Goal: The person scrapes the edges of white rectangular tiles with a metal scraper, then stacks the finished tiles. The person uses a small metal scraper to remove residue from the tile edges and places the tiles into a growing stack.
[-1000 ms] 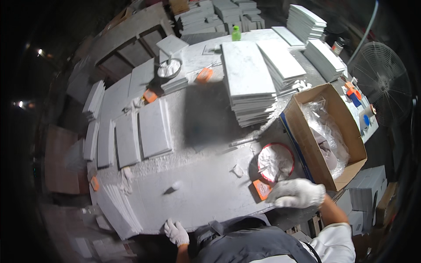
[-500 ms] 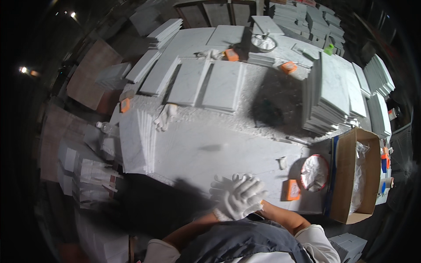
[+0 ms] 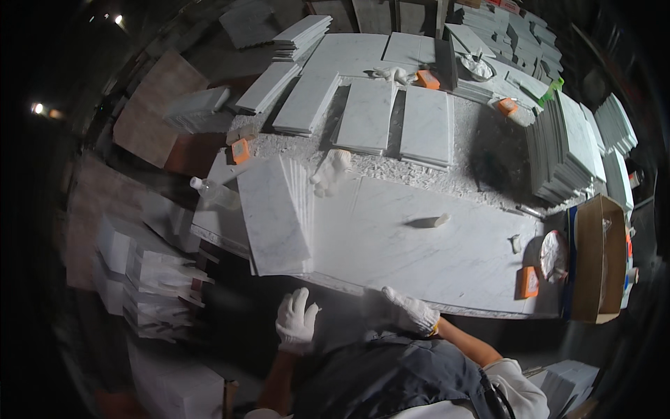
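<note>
My left hand (image 3: 296, 318), in a white knit glove, is raised in front of the worktable with nothing in it and its fingers apart. My right hand (image 3: 413, 314), gloved the same way, is at the front edge of the marble-patterned slab (image 3: 377, 258), its fingers stretched out and slightly blurred. I cannot tell whether it touches the edge. Nearest to my left hand is a leaning stack of white tiles (image 3: 273, 216) at the slab's left end. A small pale piece (image 3: 441, 221) lies mid-slab. An empty white glove (image 3: 331, 173) rests behind the stack.
An orange block (image 3: 529, 282), a bowl of white material (image 3: 555, 255) and a cardboard box (image 3: 611, 206) stand at the right. Several tile piles (image 3: 426, 126) line the back, with a tall stack (image 3: 558, 150) at right. A plastic bottle (image 3: 216, 193) lies left.
My hands were clasped together before me; now they are apart, the left one moved left. The view has turned left, so the table appears further right.
</note>
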A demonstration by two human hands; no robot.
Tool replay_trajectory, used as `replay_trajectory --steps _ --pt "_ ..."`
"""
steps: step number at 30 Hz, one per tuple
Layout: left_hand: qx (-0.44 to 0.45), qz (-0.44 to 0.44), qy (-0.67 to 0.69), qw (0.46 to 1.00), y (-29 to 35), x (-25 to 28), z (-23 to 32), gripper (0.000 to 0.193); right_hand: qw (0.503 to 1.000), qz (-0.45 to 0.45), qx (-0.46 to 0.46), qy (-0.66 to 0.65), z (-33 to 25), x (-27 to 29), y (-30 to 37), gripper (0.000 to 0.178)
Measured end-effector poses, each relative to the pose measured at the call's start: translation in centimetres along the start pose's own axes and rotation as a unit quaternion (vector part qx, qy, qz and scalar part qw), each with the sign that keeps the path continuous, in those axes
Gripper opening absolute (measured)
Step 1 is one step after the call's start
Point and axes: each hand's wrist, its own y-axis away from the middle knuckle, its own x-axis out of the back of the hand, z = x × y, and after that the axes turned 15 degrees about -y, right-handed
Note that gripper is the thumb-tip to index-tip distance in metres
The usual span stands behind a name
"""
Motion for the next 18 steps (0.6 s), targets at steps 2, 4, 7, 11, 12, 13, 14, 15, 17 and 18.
replay_trajectory --steps 2,4,7,11,12,13,14,15,17,18 --pt "0.015 -0.015 0.028 0.999 1.3 0.2 -1.7 0.043 0.988 0.034 0.040 0.147 0.7 0.2 -1.9 0.054" --pt "0.025 -0.031 0.059 0.997 1.7 -0.1 -1.6 0.035 0.991 0.081 0.017 0.107 1.4 0.2 -3.0 0.051" --pt "-0.159 0.145 -0.010 0.976 1.0 -0.6 0.3 0.018 0.941 0.156 0.030 0.298 0.8 0.2 -4.0 0.049" --pt "-0.168 0.168 -0.030 0.971 -2.6 0.1 1.8 0.027 0.723 0.215 0.199 0.625 -5.0 0.2 -8.8 0.050" --pt "-0.126 0.170 -0.022 0.977 -4.2 0.2 1.8 0.024 0.676 0.231 0.246 0.655 -7.3 0.6 -11.0 0.053" --pt "-0.121 0.205 -0.031 0.971 -6.3 0.2 1.2 0.026 0.618 0.243 0.295 0.687 -9.8 1.0 -13.6 0.056" --pt "-0.099 0.193 -0.064 0.974 -8.5 0.3 0.7 0.028 0.585 0.266 0.300 0.705 -12.3 1.5 -16.3 0.055" --pt "-0.101 0.210 -0.104 0.967 -10.8 0.3 0.3 0.030 0.543 0.291 0.306 0.726 -14.9 2.1 -19.0 0.055" --pt "-0.088 0.113 -0.061 0.988 -15.7 0.4 -1.8 0.032 0.544 0.302 0.260 0.739 -19.6 3.7 -23.4 0.056" --pt "-0.071 0.083 -0.081 0.991 -18.4 -0.1 -2.5 0.035 0.538 0.303 0.234 0.751 -21.5 4.6 -25.1 0.057"
